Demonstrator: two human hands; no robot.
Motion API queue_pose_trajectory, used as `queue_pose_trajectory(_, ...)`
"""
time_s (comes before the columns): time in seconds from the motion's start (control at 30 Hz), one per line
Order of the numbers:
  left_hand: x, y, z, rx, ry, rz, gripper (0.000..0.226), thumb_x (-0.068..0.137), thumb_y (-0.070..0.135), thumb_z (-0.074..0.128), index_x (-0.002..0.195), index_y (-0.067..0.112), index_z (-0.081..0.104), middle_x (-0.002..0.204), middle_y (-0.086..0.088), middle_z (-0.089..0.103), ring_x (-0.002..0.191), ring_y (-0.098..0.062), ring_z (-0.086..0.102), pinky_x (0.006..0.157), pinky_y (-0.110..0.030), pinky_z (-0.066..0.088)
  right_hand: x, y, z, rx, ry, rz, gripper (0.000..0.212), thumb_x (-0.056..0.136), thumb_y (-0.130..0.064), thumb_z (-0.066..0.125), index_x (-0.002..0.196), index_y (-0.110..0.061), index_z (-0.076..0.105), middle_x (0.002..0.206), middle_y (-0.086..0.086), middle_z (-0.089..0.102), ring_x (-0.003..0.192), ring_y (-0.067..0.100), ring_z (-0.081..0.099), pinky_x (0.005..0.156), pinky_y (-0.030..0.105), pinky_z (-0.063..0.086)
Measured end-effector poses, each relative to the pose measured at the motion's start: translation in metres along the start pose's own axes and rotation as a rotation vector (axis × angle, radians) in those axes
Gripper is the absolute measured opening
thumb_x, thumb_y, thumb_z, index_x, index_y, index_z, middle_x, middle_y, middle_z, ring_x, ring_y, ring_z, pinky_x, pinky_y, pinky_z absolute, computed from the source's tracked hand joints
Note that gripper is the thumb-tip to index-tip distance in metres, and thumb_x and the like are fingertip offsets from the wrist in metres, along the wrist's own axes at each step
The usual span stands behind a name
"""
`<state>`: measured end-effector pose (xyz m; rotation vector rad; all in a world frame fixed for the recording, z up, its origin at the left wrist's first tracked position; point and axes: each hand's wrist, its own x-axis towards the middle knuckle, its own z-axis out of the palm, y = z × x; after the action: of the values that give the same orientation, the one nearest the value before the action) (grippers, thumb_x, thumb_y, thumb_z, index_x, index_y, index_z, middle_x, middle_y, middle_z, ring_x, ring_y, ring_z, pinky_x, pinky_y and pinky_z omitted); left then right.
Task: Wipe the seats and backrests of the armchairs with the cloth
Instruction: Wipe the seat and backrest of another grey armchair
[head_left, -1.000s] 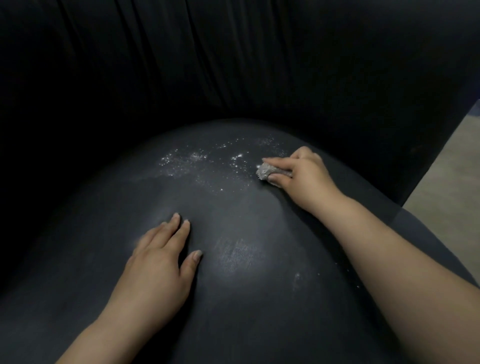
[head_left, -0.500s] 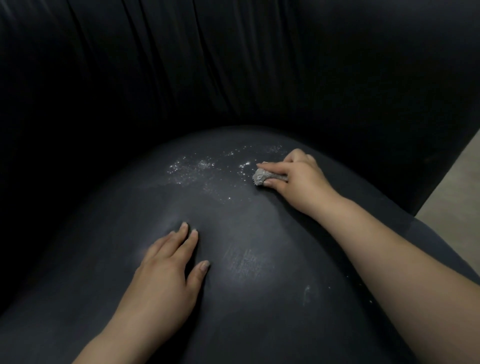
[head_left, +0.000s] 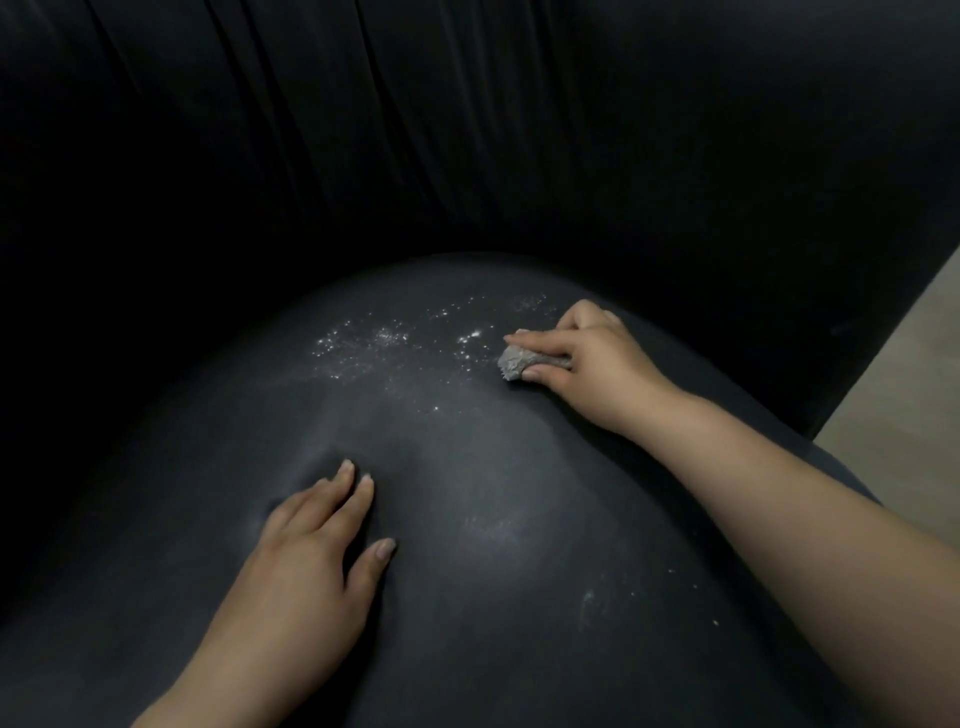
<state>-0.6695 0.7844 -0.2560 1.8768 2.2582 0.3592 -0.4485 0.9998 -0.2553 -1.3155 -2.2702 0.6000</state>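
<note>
Pinching a small wadded grey cloth (head_left: 517, 362) between forefinger and thumb, the right hand (head_left: 592, 358) presses it onto the far right part of the dark seat (head_left: 493, 519). White specks (head_left: 395, 338) lie scattered just left of the cloth. The left hand (head_left: 306, 551) rests flat on the seat nearer the camera, fingers (head_left: 343, 483) straight. The pleated black backrest (head_left: 467, 130) curves behind, and pale floor (head_left: 904, 395) shows at right.

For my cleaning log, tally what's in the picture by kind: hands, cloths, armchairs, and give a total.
Hands: 2, left hand flat on the seat, right hand gripping the cloth
Cloths: 1, grey cloth
Armchairs: 1, dark, with white specks on its seat
Total: 4
</note>
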Motion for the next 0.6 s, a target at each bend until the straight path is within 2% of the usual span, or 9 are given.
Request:
queue_pose_trajectory(0.13,-0.001,0.007,-0.003,0.022,0.009,-0.022,0.063,0.092,0.047,0.048,0.149,0.032,0.025,0.147,0.026,0.003,0.143,-0.002,0.011,0.109,-0.013,0.003,0.011,0.012,-0.016,0.018,-0.110,-0.016,0.036,0.083,-0.041,0.068,0.117,-0.051,0.060,0.092,-0.010,0.040,0.099,0.010,0.038,0.089,0.019,0.029)
queue_pose_trajectory(0.23,0.000,0.014,-0.004,0.078,0.014,-0.012,0.064,0.094,0.049,0.043,0.150,0.033,0.016,0.145,0.025,-0.005,0.144,-0.002,0.006,0.109,-0.011,-0.003,0.022,0.025,-0.029,0.047,-0.155,0.024,0.035,0.083,-0.041,0.068,0.115,-0.052,0.061,0.096,-0.010,0.042,0.102,0.012,0.043,0.094,0.024,0.035)
queue_pose_trajectory(0.3,0.001,0.018,-0.005,0.108,0.007,-0.019,0.064,0.095,0.049,0.041,0.150,0.034,0.012,0.146,0.025,-0.007,0.145,-0.002,0.004,0.106,-0.009,-0.007,0.026,0.027,-0.030,0.040,-0.187,-0.002,0.035,0.082,-0.041,0.069,0.114,-0.052,0.061,0.095,-0.012,0.040,0.101,0.012,0.043,0.093,0.024,0.035)
queue_pose_trajectory(0.4,0.001,0.023,-0.006,0.112,0.002,-0.034,0.063,0.096,0.045,0.044,0.150,0.032,0.013,0.149,0.025,-0.003,0.145,-0.002,0.005,0.104,-0.006,-0.010,0.031,0.030,-0.029,0.051,-0.222,-0.017,0.035,0.081,-0.042,0.069,0.113,-0.053,0.061,0.093,-0.014,0.039,0.100,0.009,0.042,0.089,0.023,0.033)
queue_pose_trajectory(0.6,0.002,0.026,-0.007,0.117,-0.014,-0.048,0.064,0.094,0.036,0.054,0.148,0.026,0.021,0.147,0.023,0.005,0.144,-0.004,0.014,0.106,-0.008,-0.003,0.034,0.036,-0.028,0.120,-0.226,-0.027,0.034,0.081,-0.044,0.069,0.113,-0.054,0.060,0.094,-0.016,0.039,0.103,0.009,0.042,0.093,0.025,0.035)
